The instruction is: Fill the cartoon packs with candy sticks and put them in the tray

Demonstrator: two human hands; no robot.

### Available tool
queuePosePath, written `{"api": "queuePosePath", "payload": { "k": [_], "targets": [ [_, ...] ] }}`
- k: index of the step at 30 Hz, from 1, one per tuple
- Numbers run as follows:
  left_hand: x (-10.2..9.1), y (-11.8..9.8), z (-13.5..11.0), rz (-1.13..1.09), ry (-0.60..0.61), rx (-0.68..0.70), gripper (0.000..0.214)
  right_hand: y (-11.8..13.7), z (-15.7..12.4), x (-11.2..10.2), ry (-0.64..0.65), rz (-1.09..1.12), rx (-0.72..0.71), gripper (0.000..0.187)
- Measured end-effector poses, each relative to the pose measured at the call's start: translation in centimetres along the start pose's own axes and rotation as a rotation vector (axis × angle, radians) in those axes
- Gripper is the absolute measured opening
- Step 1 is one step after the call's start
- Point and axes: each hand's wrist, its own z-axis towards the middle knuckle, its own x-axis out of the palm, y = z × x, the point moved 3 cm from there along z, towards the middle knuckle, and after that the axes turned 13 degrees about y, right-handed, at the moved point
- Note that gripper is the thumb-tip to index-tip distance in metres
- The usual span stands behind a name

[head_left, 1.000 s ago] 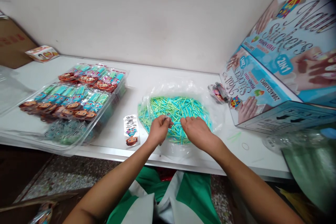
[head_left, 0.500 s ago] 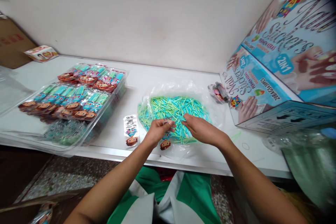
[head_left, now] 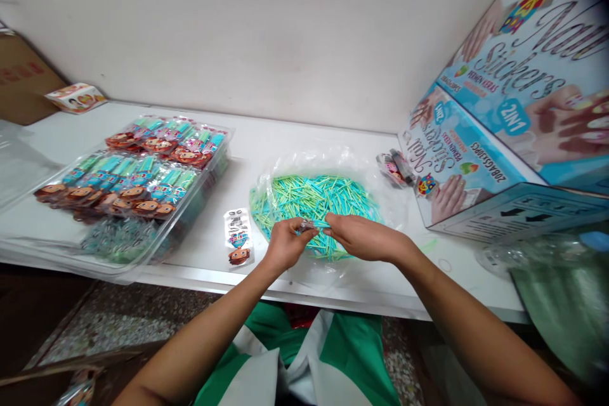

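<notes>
My left hand (head_left: pixel 287 246) pinches a small clear printed pouch (head_left: pixel 306 226), mostly hidden by the fingers. From the right, my right hand (head_left: pixel 364 238) holds a few thin blue sticks (head_left: pixel 323 224), their ends meeting the pouch's mouth; whether they are inside I cannot tell. Under both hands lies an opened clear plastic bag (head_left: pixel 387 200) with a heap of thin green and blue sticks (head_left: pixel 304 193). A flat pouch with a cartoon face (head_left: pixel 238 238) rests on the white table just left of the bag.
At left, a clear plastic tray (head_left: pixel 164 235) holds rows of filled pouches (head_left: pixel 137 181). Blue Nail Stickers boxes (head_left: pixel 480 158) stand on the right, with a small dark packet (head_left: pixel 396 168) beside them. A plastic bottle (head_left: pixel 537 254) lies near the right edge.
My hands have come together. The pouch, which hung below my left hand, is now turned toward my right hand, and the blue sticks reach its mouth.
</notes>
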Motion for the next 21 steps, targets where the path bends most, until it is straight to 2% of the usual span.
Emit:
{"api": "queuePosePath", "payload": {
  "k": [3,4,8,11,18,21],
  "targets": [
    [-0.27,-0.54,-0.25,0.437,-0.041,0.187,0.011,0.09,-0.11,-0.38,0.069,0.012,-0.021,0.027],
    [-0.30,-0.54,-0.28,0.504,-0.042,0.217,0.010,0.08,-0.19,-0.56,0.082,0.027,-0.032,0.029],
    [-0.24,-0.35,-0.19,0.501,0.007,0.245,0.010,-0.13,-0.43,-1.06,0.055,0.071,-0.030,0.032],
    [-0.18,-0.43,-0.19,0.557,-0.009,0.272,0.010,-0.14,-0.29,-0.86,0.061,0.067,-0.023,0.032],
    [-0.18,-0.38,-0.38,0.764,-0.048,0.498,0.008,0.27,0.19,-0.32,0.141,-0.027,-0.020,0.032],
    [-0.20,-0.36,-0.37,0.807,-0.047,0.481,0.008,0.64,0.13,-0.26,0.125,-0.092,-0.004,0.027]
  ]
}}
